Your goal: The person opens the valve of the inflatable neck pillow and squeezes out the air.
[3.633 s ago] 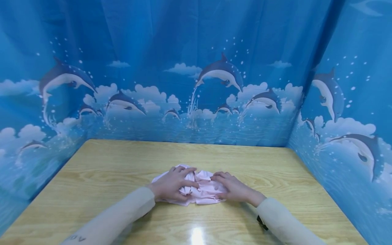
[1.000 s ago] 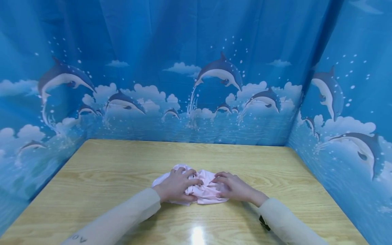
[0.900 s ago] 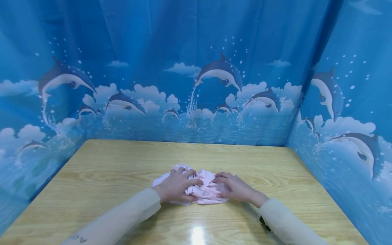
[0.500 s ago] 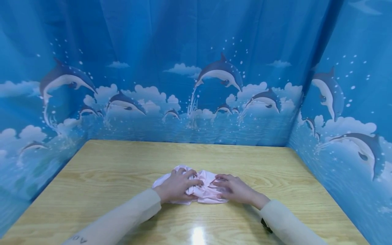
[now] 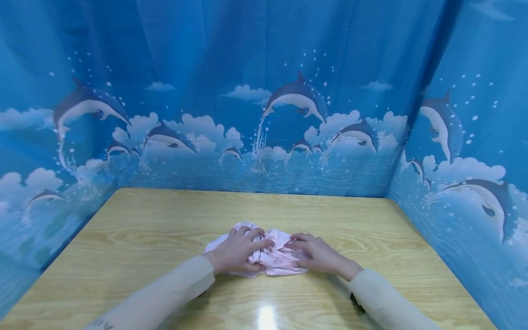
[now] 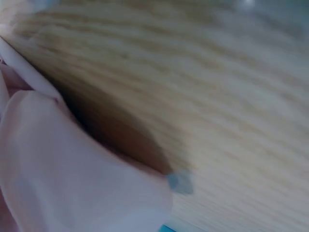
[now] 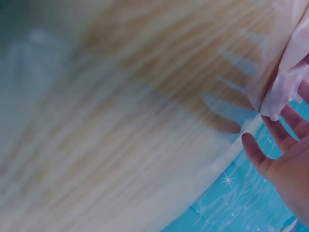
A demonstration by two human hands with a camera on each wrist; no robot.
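Note:
A crumpled pale pink cloth (image 5: 280,259) lies bunched on the wooden table between the two hands. The left hand (image 5: 237,251) rests over its left half, fingers spread and slightly bent, thumb toward the near side. At the cloth's right end is the right hand (image 5: 319,256), with its fingertips touching the folds. In the right wrist view the right hand (image 7: 289,159) shows loosely bent fingers at the cloth (image 7: 285,87), the thumb held apart from it. Smooth cloth (image 6: 91,174) fills the lower left of the left wrist view, where no fingers show. The cloth's underside is hidden.
The light wood-grain table (image 5: 165,215) reaches back to a blue curtain (image 5: 231,55) printed with dolphins and clouds. Another curtain side (image 5: 474,137) stands along the right edge. A dark strap (image 5: 356,303) shows below the right sleeve (image 5: 383,298).
Since the oldest frame, the left hand has shifted slightly right over the cloth, and the cloth's folds have changed a little. Over the last second almost nothing has moved.

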